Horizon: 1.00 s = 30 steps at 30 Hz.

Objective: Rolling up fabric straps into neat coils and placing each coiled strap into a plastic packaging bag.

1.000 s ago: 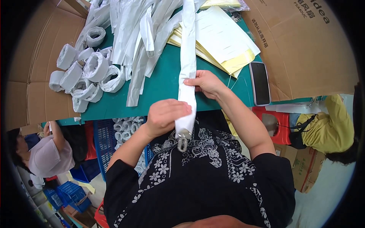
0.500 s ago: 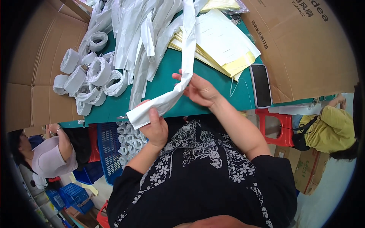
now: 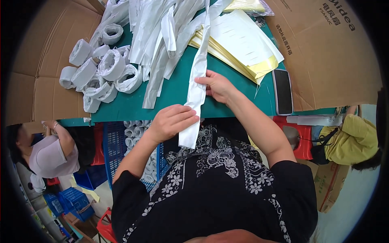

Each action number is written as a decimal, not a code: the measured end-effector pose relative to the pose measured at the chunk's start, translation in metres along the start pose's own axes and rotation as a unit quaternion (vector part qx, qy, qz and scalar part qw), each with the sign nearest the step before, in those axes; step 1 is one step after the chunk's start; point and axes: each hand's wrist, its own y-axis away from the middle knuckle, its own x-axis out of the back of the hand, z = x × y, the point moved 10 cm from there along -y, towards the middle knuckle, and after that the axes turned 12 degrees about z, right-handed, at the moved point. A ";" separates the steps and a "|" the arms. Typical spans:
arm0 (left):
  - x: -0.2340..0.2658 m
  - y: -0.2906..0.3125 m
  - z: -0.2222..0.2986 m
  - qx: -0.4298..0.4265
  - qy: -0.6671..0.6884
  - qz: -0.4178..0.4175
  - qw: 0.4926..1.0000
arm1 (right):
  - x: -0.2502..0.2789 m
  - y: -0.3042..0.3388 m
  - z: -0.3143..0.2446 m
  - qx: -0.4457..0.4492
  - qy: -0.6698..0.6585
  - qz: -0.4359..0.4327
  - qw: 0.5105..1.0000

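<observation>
White strip (image 3: 197, 94) straighter than before, left grip (image 3: 172, 122) now over it

Green table (image 3: 125, 106): white rolls (image 3: 85, 73), white strips (image 3: 139, 40), yellow-white sheets (image 3: 247, 40), phone (image 3: 283, 92).

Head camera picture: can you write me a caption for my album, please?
Left hand and right hand on a long white strip by a green table, white rolls heaped to the left.
</observation>
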 end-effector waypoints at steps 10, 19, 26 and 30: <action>-0.086 0.066 -0.071 0.711 0.430 -0.095 0.549 | 0.014 0.009 -0.017 0.166 0.144 0.018 0.975; -0.097 0.072 -0.060 0.780 0.490 -0.029 0.388 | 0.024 0.016 -0.010 0.099 0.067 0.002 0.993; -0.107 0.072 -0.068 0.768 0.539 -0.024 0.344 | 0.002 0.040 -0.020 0.271 0.312 -0.096 0.905; -0.109 0.079 -0.068 0.788 0.490 -0.064 0.368 | 0.002 0.052 -0.022 0.266 0.354 -0.134 0.887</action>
